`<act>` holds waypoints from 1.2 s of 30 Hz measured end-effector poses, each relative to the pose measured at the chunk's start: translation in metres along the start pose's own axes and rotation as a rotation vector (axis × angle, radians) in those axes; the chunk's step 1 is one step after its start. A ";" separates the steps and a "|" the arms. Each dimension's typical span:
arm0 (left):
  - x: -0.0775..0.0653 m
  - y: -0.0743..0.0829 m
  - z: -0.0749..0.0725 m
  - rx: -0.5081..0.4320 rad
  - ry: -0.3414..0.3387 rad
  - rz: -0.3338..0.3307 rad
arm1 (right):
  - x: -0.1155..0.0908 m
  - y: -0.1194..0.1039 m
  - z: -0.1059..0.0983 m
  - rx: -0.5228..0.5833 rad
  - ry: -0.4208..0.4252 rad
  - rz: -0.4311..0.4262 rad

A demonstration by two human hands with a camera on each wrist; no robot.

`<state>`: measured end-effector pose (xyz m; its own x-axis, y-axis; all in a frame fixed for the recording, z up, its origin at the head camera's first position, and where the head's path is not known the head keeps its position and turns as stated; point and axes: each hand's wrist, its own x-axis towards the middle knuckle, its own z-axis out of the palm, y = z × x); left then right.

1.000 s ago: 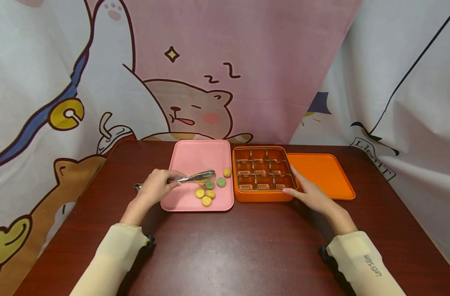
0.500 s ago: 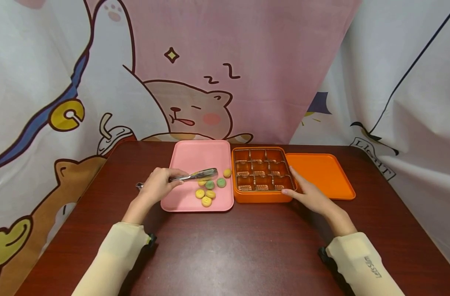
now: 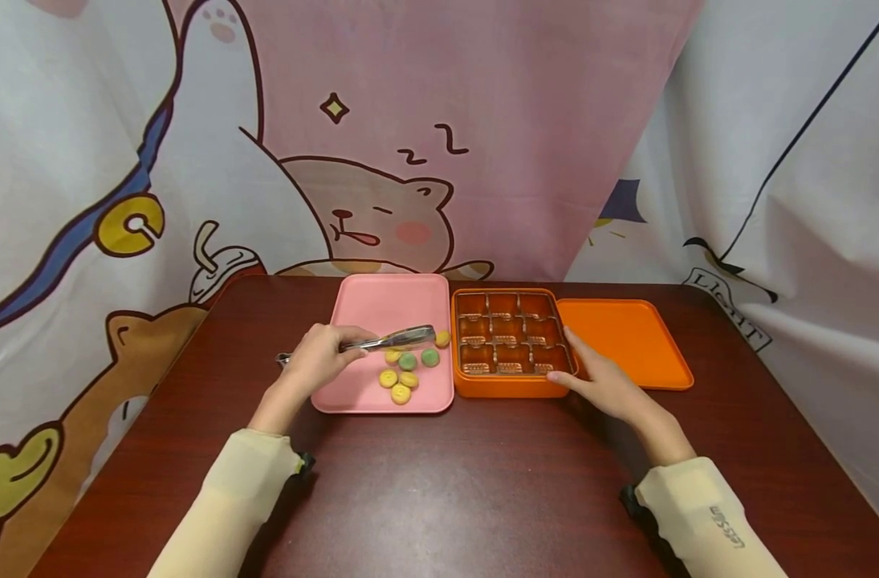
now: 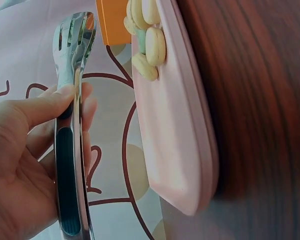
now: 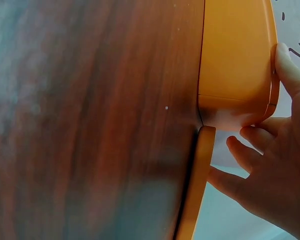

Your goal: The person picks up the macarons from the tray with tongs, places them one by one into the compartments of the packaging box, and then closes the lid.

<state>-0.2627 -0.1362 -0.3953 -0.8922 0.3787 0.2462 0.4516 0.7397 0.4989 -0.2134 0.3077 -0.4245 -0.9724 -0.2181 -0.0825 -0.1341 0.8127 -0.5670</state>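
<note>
Tongs (image 3: 399, 339) gripped in the left hand (image 3: 320, 354), raised above the tray (image 3: 392, 303) and pointing lengthwise over the cookies (image 3: 400, 393) toward the box (image 3: 510, 388), touched at its near right corner by the spread right hand (image 3: 614, 385).

Bright metal on the tongs (image 3: 396, 339), polished, light streaking along the edges, and a dark grip inlay (image 4: 68, 180) looking duller against that shine. Now the pink tray (image 3: 388, 303): smooth plastic by the look of it, soft satin sheen. Across to the orange box (image 3: 511, 388), plastic-looking too, smooth-walled, gently glossy, and its divider insert (image 3: 507, 329) is thin, see-through and shiny, highlights glinting off the ridges! The flat orange panel (image 3: 623, 337) comes up smooth and satiny. Yellow pieces (image 3: 400, 393), green pieces (image 3: 429, 358): matt. The worktop (image 3: 439, 482) shows dark wood grain, polished enough for a hazy glare. Cloth next: printed curtain (image 3: 533, 160), matt, softly creased; cream sleeves (image 3: 225, 490), matt fabric.
</note>
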 end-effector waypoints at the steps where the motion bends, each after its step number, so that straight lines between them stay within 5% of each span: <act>1: 0.001 0.001 0.001 -0.001 -0.001 0.001 | 0.000 0.000 0.000 -0.001 0.001 0.001; 36: 0.038 0.046 0.023 -0.029 -0.074 0.061 | 0.000 0.003 -0.001 0.044 0.030 -0.001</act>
<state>-0.2753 -0.0754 -0.3819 -0.8597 0.4631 0.2154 0.5036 0.6983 0.5088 -0.2138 0.3111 -0.4254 -0.9778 -0.2017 -0.0574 -0.1272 0.7881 -0.6022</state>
